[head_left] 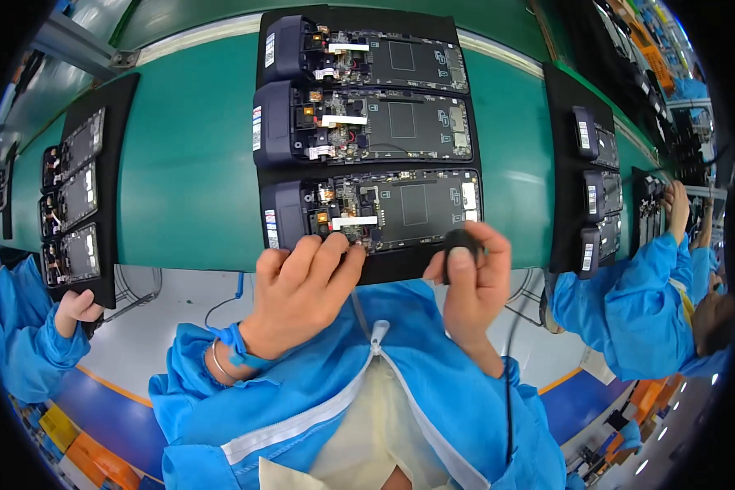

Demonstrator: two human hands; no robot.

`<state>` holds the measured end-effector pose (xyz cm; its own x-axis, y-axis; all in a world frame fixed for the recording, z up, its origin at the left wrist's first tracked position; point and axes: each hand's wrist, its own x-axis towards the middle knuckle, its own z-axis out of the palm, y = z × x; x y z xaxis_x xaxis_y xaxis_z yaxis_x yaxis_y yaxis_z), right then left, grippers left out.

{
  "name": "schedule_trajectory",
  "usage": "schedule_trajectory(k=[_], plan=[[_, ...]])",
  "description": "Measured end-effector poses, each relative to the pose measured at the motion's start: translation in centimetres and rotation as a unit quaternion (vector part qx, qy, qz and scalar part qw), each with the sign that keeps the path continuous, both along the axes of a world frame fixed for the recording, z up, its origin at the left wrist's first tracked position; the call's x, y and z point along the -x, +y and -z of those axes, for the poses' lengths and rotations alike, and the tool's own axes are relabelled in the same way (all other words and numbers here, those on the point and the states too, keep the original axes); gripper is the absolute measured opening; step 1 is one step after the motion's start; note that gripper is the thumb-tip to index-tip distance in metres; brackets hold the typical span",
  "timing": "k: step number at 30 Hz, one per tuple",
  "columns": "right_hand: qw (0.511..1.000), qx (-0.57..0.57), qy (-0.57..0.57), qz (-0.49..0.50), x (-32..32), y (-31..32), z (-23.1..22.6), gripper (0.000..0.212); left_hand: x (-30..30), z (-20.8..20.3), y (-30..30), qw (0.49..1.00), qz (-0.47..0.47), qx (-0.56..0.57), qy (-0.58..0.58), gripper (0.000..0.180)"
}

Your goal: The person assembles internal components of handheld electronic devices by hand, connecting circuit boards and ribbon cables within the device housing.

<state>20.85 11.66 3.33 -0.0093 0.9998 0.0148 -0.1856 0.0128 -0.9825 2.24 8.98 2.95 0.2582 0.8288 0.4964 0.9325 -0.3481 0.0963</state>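
Single view, head-worn fisheye, left one of a side-by-side pair. Looks steeply down and forward; the wearer's bright-blue fabric jacket with white zip (498,433) fills the bottom of the picture. The smooth green counter (188,163) spans the upper half, its straight edges bowing toward the dark round border. Close range at centre: bare left hand (302,290), bare right hand (475,294) and three opened dark-cased rectangular devices with exposed circuit boards (403,118) show large. Wide sideways reach: blue-sleeved co-worker at left (37,327), another at right (629,302), both small and leaning with the lens curve.
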Motion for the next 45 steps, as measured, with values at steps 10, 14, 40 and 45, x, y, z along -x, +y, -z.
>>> schedule_trajectory(k=[10, 14, 40, 45], plan=[[0.942, -0.156, -0.297, 0.009, -0.2, -0.2, 3.0, 0.02, 0.2, 0.0, 0.1, 0.998, 0.042, -0.029, 0.045, 0.037], [0.914, -0.196, -0.354, -0.004, 0.0, 0.4, 2.1, 0.018, 0.3, 0.1, 0.1, 0.996, 0.035, -0.006, 0.082, 0.036], [0.943, -0.094, -0.318, -0.008, 0.1, -0.3, 1.2, 0.018, 0.6, -0.2, 0.2, 0.997, 0.059, 0.015, 0.046, 0.032], [0.894, -0.211, -0.392, -0.047, 1.3, 0.3, 1.2, 0.02, 0.7, -0.2, 0.3, 0.997, 0.062, 0.023, 0.042, 0.031]])
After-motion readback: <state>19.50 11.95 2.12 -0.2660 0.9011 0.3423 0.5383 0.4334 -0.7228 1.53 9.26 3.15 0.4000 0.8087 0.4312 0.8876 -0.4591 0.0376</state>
